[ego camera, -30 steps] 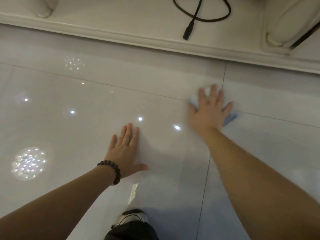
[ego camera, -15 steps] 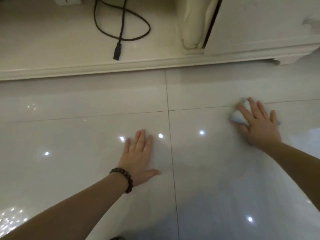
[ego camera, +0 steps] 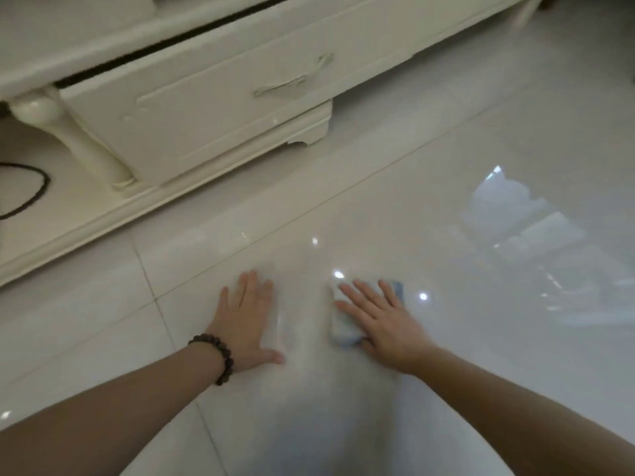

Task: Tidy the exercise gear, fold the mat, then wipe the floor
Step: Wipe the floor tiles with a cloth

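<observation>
Since half a second ago the view has swung right: the cable (ego camera: 24,194), then upper middle, is now a partial loop cut off at the left edge, and the cabinet (ego camera: 213,108) with a drawer handle (ego camera: 292,82) fills the upper left and centre. The right hand (ego camera: 385,321) was far right of frame, well apart from the left hand (ego camera: 245,324); now it sits just right of centre, near the left one. The left hand has the same flat pose as before.

Hidden or unclear: the frame is motion-blurred. The cloth (ego camera: 343,329) is mostly covered by the right hand; only a pale strip at its left and a blue edge at the top right show, so its shape cannot be told. The cabinet top is cut off by the upper edge. Both arms run out of the bottom of frame. Upper right of the floor (ego camera: 481,338) carries smeared window reflections.

Pose: left hand lies palm down on the tile, fingers straight and together, thumb stuck out right, bead bracelet (ego camera: 216,355) on the wrist, holding nothing. Right hand lies palm down on the cloth, fingers straight and spread, pressing it flat to the floor, not curled round it.
</observation>
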